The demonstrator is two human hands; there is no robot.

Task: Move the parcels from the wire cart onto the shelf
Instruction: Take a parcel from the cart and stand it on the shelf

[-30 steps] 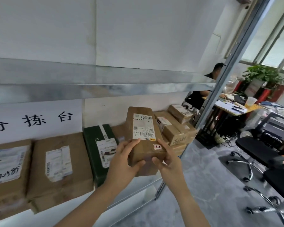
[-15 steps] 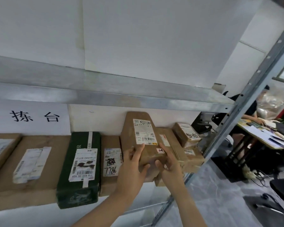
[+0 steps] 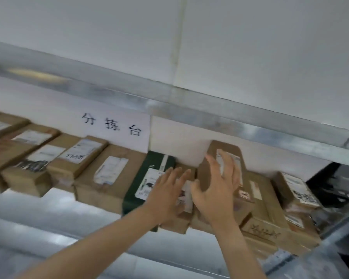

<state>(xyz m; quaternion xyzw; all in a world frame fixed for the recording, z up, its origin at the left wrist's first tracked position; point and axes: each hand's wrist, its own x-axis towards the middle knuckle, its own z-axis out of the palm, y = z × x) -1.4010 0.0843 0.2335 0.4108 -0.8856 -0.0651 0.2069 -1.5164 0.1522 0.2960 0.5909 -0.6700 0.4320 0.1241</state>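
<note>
The parcel (image 3: pixel 228 148) is stood on the shelf (image 3: pixel 38 208) near the green box (image 3: pixel 157 162). It is pressed by the right grip (image 3: pixel 216 190), fingers spread; the left grip (image 3: pixel 165 190) is likewise spread. It is judged light, stiff cardboard, best held by its side edges.

Brown parcels (image 3: pixel 117 158) with white labels (image 3: pixel 111 170) printed in black, dark green box (image 3: pixel 155 160) with a white stripe (image 3: pixel 164 162), white sign (image 3: pixel 101 135) with black characters, shiny grey shelf (image 3: pixel 48 214), plain white wall (image 3: pixel 250 47)
</note>
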